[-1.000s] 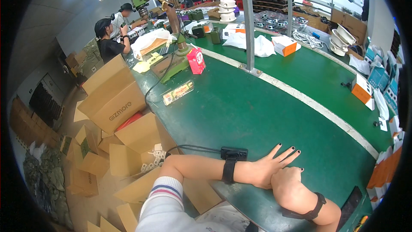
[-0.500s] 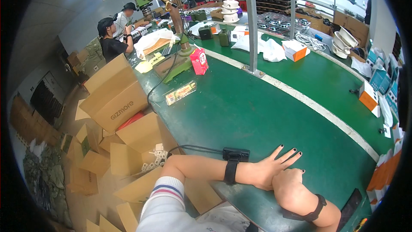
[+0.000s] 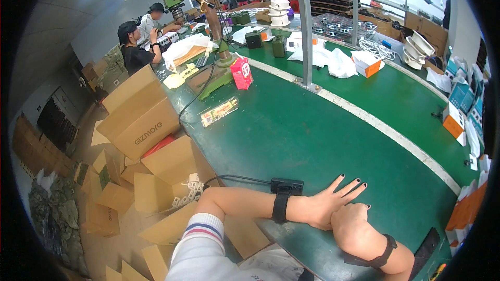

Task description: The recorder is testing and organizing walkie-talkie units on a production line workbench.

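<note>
My left hand (image 3: 323, 207) reaches in from the left, palm down over the green table (image 3: 250, 161). Its fingers are spread, with dark nails, and it holds nothing. Against its near side sits my right hand (image 3: 350, 224), curled closed on it; the right fingertips are mostly hidden. Around my left wrist a black strap (image 3: 281, 207) carries a small black device (image 3: 287, 186) with a cable. Another black strap (image 3: 377, 257) circles my right wrist. Close to my right forearm lies a long black object (image 3: 426, 252).
Open cardboard boxes (image 3: 138, 119) crowd the left side. A green drill press (image 3: 208, 36) stands at the far table end, near a red-pink carton (image 3: 241, 74). Beyond a pale strip, a green belt (image 3: 375, 91) carries bags and orange-white boxes (image 3: 367, 63). Two people work at the back left.
The green canister, white bags and orange-white boxes on the belt have shifted right and nearer. My hands have stayed in place.
</note>
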Motion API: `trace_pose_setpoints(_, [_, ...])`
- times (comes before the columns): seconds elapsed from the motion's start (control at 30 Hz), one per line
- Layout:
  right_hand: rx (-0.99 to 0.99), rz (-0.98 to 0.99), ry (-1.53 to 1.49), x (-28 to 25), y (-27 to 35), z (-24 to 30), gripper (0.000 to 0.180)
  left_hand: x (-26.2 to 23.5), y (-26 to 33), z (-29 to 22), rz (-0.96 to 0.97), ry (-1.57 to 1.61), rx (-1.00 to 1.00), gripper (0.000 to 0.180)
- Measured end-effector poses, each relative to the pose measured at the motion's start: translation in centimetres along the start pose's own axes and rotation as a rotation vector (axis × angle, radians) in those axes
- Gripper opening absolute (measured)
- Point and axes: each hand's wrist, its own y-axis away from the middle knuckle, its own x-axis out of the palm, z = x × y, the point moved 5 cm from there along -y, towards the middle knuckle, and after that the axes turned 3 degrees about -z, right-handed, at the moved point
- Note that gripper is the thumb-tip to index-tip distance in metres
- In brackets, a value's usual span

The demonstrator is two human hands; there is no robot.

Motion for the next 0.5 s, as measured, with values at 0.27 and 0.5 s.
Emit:
trace_pose_setpoints(0.27, [0.010, 0.014, -0.020, 0.14, -0.08, -0.04, 0.017, -0.02, 0.07, -0.02, 0.013, -0.009, 0.016, 0.073])
trace_pose_setpoints(0.5, [0.048, -0.130, -0.039, 0.10, 0.08, -0.20, 0.018, 0.42, 0.12, 0.06, -0.037, -0.017, 0.028, 0.074])
